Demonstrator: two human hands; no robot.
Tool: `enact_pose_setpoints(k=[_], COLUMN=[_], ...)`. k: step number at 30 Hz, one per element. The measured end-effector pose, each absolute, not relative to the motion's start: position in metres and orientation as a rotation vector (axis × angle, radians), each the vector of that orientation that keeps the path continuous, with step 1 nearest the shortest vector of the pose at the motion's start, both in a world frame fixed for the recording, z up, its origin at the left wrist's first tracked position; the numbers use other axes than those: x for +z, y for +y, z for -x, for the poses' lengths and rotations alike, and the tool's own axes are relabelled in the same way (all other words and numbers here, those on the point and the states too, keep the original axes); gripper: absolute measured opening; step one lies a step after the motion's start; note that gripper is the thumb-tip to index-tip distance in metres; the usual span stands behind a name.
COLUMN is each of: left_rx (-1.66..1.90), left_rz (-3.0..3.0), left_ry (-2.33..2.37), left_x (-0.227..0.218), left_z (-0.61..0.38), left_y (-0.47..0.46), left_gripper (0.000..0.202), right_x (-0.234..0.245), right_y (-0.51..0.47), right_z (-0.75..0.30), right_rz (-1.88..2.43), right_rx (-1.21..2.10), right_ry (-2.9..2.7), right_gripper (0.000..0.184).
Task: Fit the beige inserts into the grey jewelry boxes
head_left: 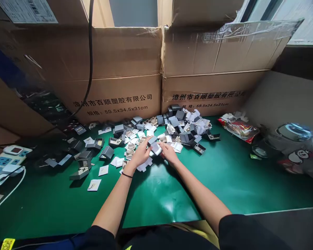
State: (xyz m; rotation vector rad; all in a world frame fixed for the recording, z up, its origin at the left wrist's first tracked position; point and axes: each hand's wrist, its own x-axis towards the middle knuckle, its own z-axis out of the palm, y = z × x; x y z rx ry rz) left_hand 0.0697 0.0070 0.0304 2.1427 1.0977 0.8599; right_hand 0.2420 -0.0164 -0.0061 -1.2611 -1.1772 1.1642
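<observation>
Near the middle of the green table, my left hand [140, 152] grips a small grey jewelry box [154, 145] by its left side. My right hand [169, 152] pinches the box's right edge, where a white inner face shows. The box looks open and tilted, though my fingers partly cover it. Beneath and behind my hands lie scattered white cards [132, 140] and paper inserts. Left of my left hand are several more grey boxes [106, 152], some with lids up. A white card [94, 185] rests apart on the left.
A heap of grey boxes and white papers [198, 121] sits against cardboard cartons [120, 52] at the back. A black cable [90, 52] hangs in front. At left is a power strip [5, 161]; at right, a red snack bag [238, 128] and a clear container [294, 149].
</observation>
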Motion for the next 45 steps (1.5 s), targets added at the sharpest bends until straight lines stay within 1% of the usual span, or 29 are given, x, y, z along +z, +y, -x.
enact_pose_setpoints(k=[3,6,8,11,13,15,20,26,31,35,40,45], left_rx=[0.864,0.995,1.017,0.968,0.933,0.896,0.901,0.936,0.846,0.826,0.857,0.921], left_rz=[-1.952,-1.720,-1.603,-1.504,-1.460,-1.421,-1.383,-1.406,-1.373,-1.307,-1.181,-1.108], left_ry=[1.027,1.099,1.169,1.223,1.184,1.114,1.091,1.124,1.070,1.002,1.029,1.057], left_x=[0.029,0.015,0.006,-0.002,-0.003,-0.003,-0.002,0.000,0.003,0.007,0.007,0.004], left_z=[-0.082,-0.094,-0.100,-0.102,-0.099,-0.096,-0.094,-0.093,-0.092,-0.092,-0.092,-0.095], left_y=[-0.004,-0.009,-0.010,-0.007,-0.004,-0.001,-0.001,-0.005,-0.005,-0.005,-0.004,-0.004], left_gripper=[0.051,0.052,0.051,0.048,0.042,0.041,0.045,0.040,0.041,0.041,0.038,0.034], right_x=[-0.003,-0.005,-0.009,-0.016,-0.018,-0.019,-0.016,-0.020,-0.019,-0.014,-0.012,-0.010], right_y=[-0.028,-0.034,-0.032,-0.022,-0.017,-0.015,-0.017,-0.018,-0.017,-0.016,-0.014,-0.014], right_z=[-0.248,-0.252,-0.252,-0.248,-0.245,-0.244,-0.243,-0.243,-0.245,-0.249,-0.255,-0.256], right_rz=[1.156,1.143,1.167,1.201,1.203,1.190,1.199,1.250,1.303,1.303,1.271,1.204], right_rx=[1.419,1.518,1.480,1.315,1.219,1.187,1.230,1.191,1.118,1.217,1.403,1.447], right_ry=[-1.042,-1.029,-1.017,-1.015,-1.053,-1.092,-1.159,-1.221,-1.231,-1.197,-1.165,-1.059], right_gripper=[0.037,0.028,0.025,0.023,0.022,0.021,0.024,0.039,0.040,0.041,0.045,0.038])
